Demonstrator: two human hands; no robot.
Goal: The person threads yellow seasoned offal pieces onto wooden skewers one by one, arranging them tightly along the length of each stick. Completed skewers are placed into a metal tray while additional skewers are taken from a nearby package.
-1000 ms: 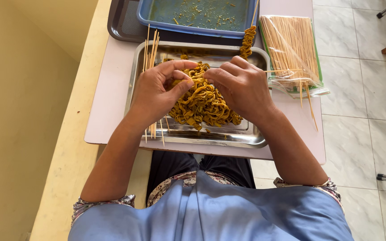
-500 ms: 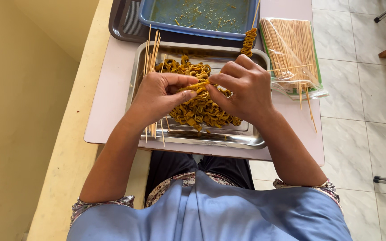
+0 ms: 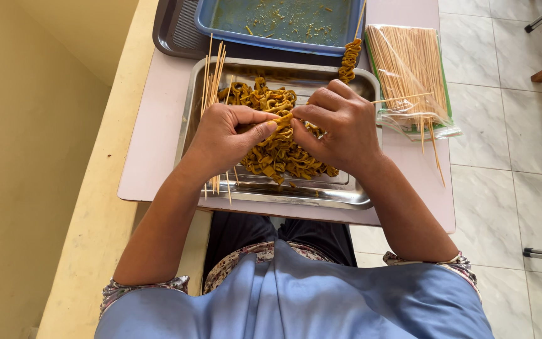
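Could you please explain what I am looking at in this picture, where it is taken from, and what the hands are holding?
There is no machine here: the picture comes from a camera worn on a person's head, looking down at their own two bare hands over a small table.

The left hand and the right hand meet over a steel tray that holds a pile of yellow marinated strips. Together the fingers pinch one strip between them, and a thin bamboo skewer sticks out from the right hand.

Loose skewers lie along the tray's left edge, and a finished skewer of strips leans at its far right corner. A clear bag of skewers lies to the right. Beyond is a blue tray on a dark tray.
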